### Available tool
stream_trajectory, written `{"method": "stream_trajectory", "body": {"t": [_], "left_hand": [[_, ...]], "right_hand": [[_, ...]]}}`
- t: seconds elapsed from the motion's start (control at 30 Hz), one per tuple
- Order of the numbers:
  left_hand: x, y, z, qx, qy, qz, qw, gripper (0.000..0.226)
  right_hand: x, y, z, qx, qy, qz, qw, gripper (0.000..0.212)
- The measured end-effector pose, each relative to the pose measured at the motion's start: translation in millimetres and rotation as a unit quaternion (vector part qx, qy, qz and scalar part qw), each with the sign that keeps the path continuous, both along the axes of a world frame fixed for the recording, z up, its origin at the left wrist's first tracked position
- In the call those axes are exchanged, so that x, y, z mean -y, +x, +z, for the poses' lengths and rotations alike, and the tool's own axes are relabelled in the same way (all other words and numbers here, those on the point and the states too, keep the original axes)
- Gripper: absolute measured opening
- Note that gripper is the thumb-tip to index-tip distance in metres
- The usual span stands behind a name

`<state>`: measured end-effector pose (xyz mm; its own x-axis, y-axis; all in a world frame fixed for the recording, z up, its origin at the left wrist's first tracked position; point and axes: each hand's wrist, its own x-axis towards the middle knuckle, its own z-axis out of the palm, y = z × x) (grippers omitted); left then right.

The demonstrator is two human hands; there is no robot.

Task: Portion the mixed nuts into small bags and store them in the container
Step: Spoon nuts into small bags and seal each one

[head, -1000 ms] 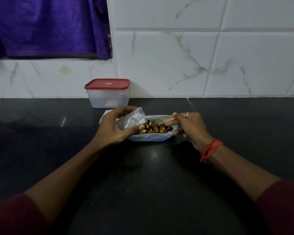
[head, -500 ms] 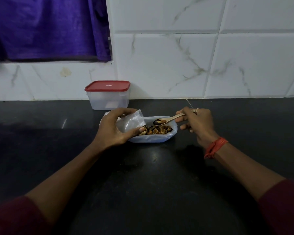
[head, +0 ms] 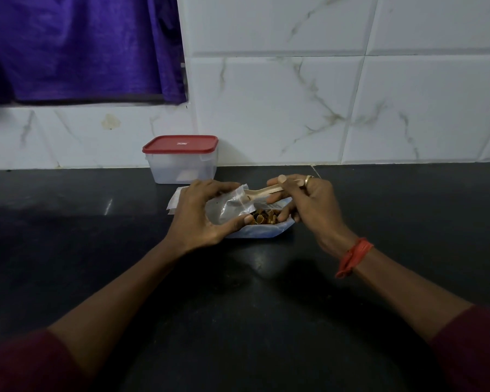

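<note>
— How far had you got?

— Barely begun, I'd say. My left hand (head: 198, 222) was curled round a small bag (head: 224, 213), thumb and fingers pinching its mouth apart, just in front of the container (head: 181, 168). My right hand (head: 314, 205) pinched a pale spoon (head: 266, 190) by the handle, its bowl at the bag's mouth.

— And the nuts?

— The mixed nuts (head: 266, 217) lay heaped in their open wrapper (head: 260, 234), in front of the container and slightly to its right. Whether the spoon carried any, I couldn't tell.

— Anything stored?

— Not that I could see. The container stood shut under its red lid (head: 180, 142). Flat spare bags (head: 172, 200) lay just before it, unfilled. Most of the filling, and all the storing, remained, I judged.
</note>
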<state>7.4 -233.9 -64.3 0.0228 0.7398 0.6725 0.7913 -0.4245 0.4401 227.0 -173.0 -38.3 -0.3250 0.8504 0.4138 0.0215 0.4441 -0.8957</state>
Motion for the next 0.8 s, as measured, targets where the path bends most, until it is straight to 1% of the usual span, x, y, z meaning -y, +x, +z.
{"method": "stream_trajectory", "body": {"t": [0.03, 0.07, 0.1, 0.13, 0.17, 0.2, 0.27, 0.37, 0.5, 0.57, 0.67, 0.8], "left_hand": [[0, 1, 0, 0.002, 0.003, -0.004, 1.000, 0.059], [0, 0, 0, 0.003, 0.007, -0.007, 1.000, 0.058], [0, 0, 0, 0.005, 0.010, -0.010, 1.000, 0.056], [-1, -2, -1, 0.007, 0.009, -0.012, 1.000, 0.055], [-2, -5, -1, 0.008, 0.007, -0.014, 1.000, 0.055], [-3, -7, -1, 0.007, 0.003, -0.014, 1.000, 0.056], [-4, -12, -1, 0.000, -0.001, -0.006, 1.000, 0.060], [-2, -13, 2, 0.005, -0.008, -0.008, 1.000, 0.062], [2, -11, 7, 0.029, -0.057, -0.041, 0.997, 0.070], [1, -11, 7, 0.037, -0.076, -0.048, 0.995, 0.069], [-2, -14, 6, 0.068, -0.092, -0.045, 0.992, 0.065], [-4, -19, 6, 0.137, -0.128, -0.034, 0.982, 0.065]], "right_hand": [[1, 1, -1, 0.037, 0.069, 0.020, 0.997, 0.019], [1, 3, -2, 0.086, 0.154, 0.037, 0.984, 0.020], [1, 4, -3, 0.134, 0.241, 0.049, 0.960, 0.022], [0, 4, -5, 0.161, 0.309, 0.057, 0.936, 0.022], [1, 4, -5, 0.162, 0.341, 0.060, 0.924, 0.022], [2, 5, -4, 0.144, 0.342, 0.060, 0.927, 0.021], [1, 6, -2, 0.107, 0.312, 0.048, 0.943, 0.019], [-1, 7, -4, 0.092, 0.257, 0.037, 0.961, 0.018], [-4, 8, -3, 0.105, 0.253, 0.052, 0.960, 0.019], [-5, 9, -1, 0.108, 0.252, 0.064, 0.960, 0.020], [-9, 10, -1, 0.073, 0.218, 0.056, 0.972, 0.021], [-14, 11, 0, 0.020, 0.171, 0.027, 0.985, 0.019]]}}
